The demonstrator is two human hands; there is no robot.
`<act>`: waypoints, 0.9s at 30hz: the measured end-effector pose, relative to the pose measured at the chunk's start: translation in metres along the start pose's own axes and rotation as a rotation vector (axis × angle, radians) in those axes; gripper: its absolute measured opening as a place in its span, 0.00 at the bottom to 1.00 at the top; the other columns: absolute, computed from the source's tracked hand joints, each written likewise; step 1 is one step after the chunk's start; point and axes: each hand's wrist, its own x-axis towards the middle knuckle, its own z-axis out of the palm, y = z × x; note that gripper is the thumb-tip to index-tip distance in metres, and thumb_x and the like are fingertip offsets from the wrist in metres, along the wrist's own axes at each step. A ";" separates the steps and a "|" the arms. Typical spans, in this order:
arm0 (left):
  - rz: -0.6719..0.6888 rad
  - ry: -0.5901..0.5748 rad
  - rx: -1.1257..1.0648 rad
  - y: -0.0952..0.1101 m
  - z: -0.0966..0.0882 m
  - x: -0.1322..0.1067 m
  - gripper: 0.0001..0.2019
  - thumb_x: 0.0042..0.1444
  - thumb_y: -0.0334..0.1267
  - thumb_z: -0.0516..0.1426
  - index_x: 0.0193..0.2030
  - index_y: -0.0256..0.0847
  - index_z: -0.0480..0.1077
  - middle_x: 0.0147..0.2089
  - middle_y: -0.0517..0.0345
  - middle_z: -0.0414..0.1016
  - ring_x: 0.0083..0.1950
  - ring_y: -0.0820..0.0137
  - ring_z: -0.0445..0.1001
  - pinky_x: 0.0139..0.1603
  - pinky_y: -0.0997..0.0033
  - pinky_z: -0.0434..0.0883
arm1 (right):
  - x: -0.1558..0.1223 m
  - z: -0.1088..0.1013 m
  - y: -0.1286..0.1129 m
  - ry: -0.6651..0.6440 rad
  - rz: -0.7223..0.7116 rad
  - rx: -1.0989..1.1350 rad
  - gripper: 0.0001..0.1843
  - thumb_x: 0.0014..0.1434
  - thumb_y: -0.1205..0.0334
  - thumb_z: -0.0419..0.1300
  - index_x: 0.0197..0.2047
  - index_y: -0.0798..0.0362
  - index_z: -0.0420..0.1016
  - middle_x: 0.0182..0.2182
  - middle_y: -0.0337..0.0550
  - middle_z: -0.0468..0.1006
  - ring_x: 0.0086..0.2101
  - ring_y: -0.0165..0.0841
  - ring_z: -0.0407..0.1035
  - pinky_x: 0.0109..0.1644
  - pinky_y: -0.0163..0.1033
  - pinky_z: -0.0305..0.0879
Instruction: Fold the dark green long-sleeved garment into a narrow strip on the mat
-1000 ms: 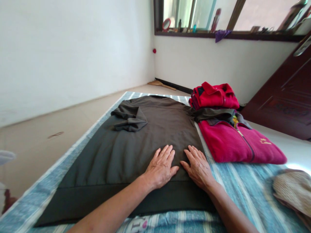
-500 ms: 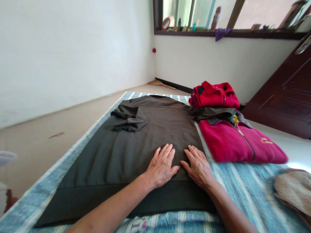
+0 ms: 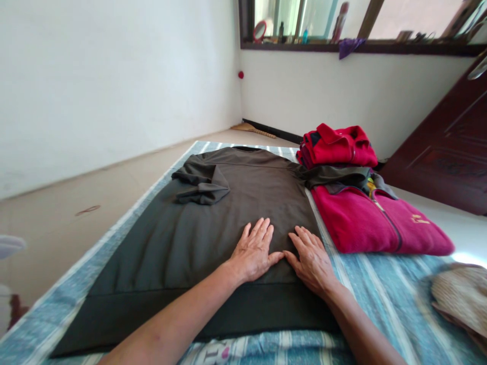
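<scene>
The shirt is lying spread on the bed, the left hand and right hand resting side by side on its near right part. The zip jacket is lying just right of the shirt, a folded garment sitting behind it.

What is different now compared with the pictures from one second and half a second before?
Very little. The left hand has slid slightly forward over the dark grey shirt; the right hand stays where it was. Both lie flat and open on it, nothing taken hold of or let go. The folded red garments and the striped sheet are unchanged.
</scene>
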 end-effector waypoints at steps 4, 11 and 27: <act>0.002 0.025 0.002 -0.001 0.002 0.000 0.35 0.64 0.58 0.41 0.69 0.33 0.50 0.72 0.45 0.43 0.72 0.59 0.40 0.69 0.50 0.44 | 0.000 -0.001 0.000 0.004 -0.016 0.007 0.22 0.62 0.56 0.55 0.56 0.59 0.70 0.59 0.57 0.66 0.60 0.46 0.58 0.61 0.51 0.56; 0.002 0.022 0.006 -0.002 0.003 0.000 0.35 0.64 0.57 0.39 0.69 0.32 0.49 0.72 0.45 0.43 0.73 0.60 0.39 0.69 0.50 0.44 | 0.001 -0.003 -0.001 -0.006 -0.006 0.010 0.22 0.62 0.57 0.55 0.56 0.60 0.70 0.59 0.57 0.66 0.60 0.47 0.58 0.61 0.52 0.56; 0.016 0.083 -0.002 -0.001 0.003 0.007 0.30 0.65 0.52 0.44 0.67 0.34 0.54 0.71 0.45 0.48 0.72 0.60 0.43 0.69 0.51 0.47 | 0.001 -0.003 -0.001 -0.012 0.004 0.020 0.22 0.62 0.56 0.54 0.56 0.59 0.70 0.59 0.56 0.66 0.60 0.47 0.58 0.61 0.52 0.56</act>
